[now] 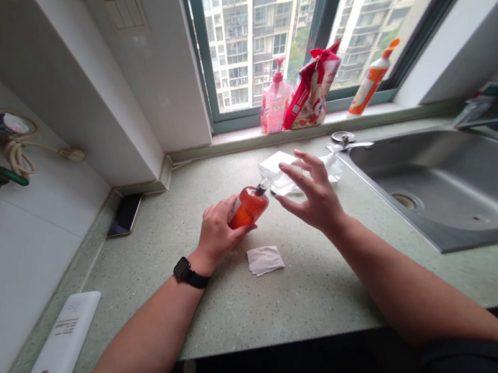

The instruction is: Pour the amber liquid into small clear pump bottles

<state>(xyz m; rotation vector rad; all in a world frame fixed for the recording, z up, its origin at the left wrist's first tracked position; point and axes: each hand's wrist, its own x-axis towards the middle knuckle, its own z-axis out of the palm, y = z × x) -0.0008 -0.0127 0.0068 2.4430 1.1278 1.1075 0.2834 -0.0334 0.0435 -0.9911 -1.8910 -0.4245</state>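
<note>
My left hand [220,229] is wrapped around a bottle of orange-red liquid [250,206], tilted so that its neck points up and to the right. Something clear, perhaps a cap, shows at the bottle's black-ringed mouth. Just right of that mouth is my right hand [313,192], its fingers spread and nothing visible in its grasp. Below the bottle, a folded white tissue [265,259] lies flat on the speckled green counter [269,315]. Behind my right hand sits a white pack of tissues [277,166] in clear plastic, partly hidden by the fingers.
A steel sink [460,178] is set into the counter at right. On the windowsill stand a pink pump bottle [274,105], a red bag [314,91] and an orange-white bottle [369,84]. At left lie a phone [125,215] and a white power bank [61,345] with a cable.
</note>
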